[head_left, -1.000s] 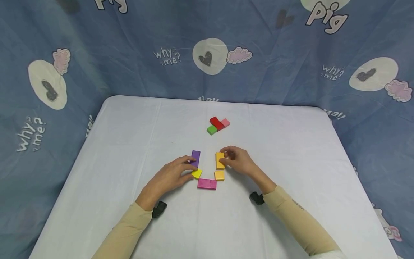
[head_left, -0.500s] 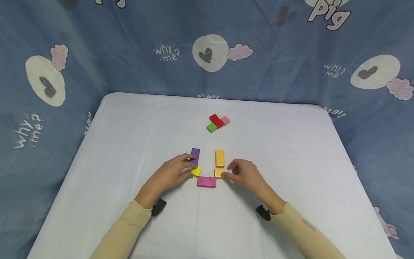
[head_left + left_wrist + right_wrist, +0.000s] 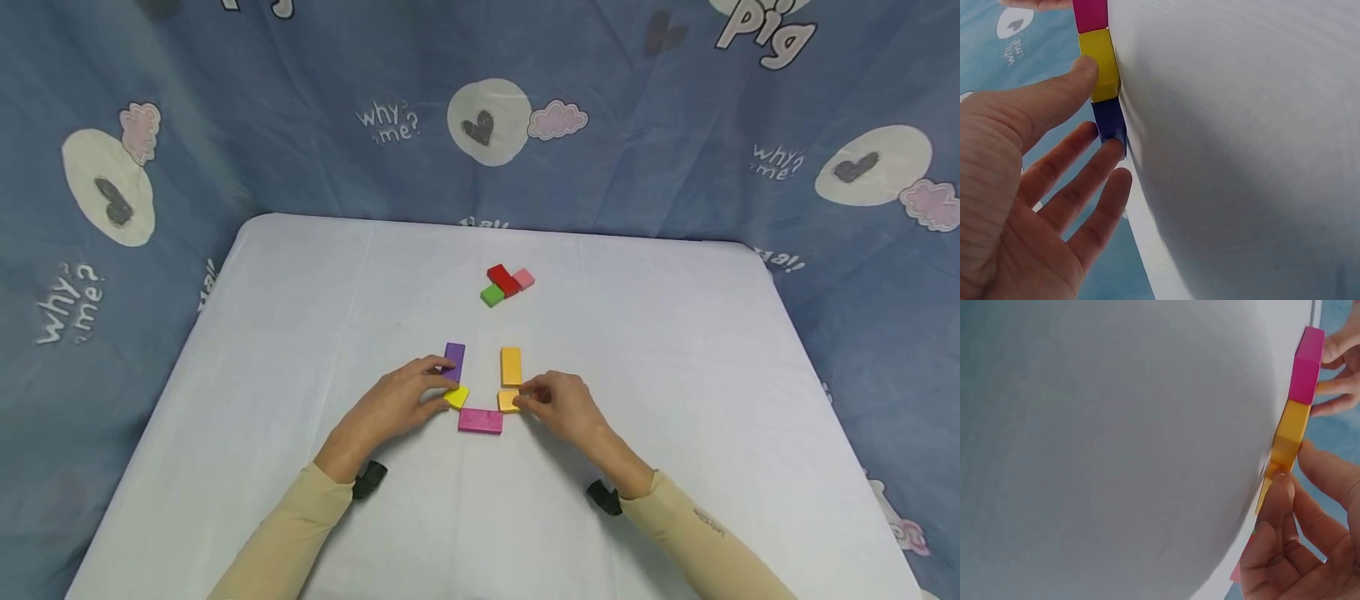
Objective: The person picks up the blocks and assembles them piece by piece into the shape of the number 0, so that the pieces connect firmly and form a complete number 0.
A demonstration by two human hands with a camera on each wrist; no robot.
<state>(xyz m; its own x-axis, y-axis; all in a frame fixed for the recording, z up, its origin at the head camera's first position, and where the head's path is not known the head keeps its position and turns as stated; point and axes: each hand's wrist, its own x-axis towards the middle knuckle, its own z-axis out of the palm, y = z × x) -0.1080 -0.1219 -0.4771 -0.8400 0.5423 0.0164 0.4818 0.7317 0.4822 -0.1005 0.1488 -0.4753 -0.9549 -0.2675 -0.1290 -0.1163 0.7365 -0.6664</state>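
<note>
Left fingers (image 3: 1082, 187), loose, touching yellow (image 3: 460, 397) and purple (image 3: 456, 354) blocks; right fingers (image 3: 1329, 475) pinching small orange (image 3: 506, 401). U (image 3: 481, 422) apparently laid; red (image 3: 503, 281), green (image 3: 492, 295), pink (image 3: 524, 278) unplaced beyond.

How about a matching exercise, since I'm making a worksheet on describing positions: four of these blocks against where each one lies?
Column one
1. Purple block
2. Magenta block
3. Green block
4. Small orange block

Column two (as seen in the head view)
A. Lowest of all the blocks in the picture
B. Just below the long orange block, by the right hand
C. In the far group, beside the red block
D. Just above the yellow block, by the left hand

Right pairs: 1-D, 2-A, 3-C, 4-B
</note>
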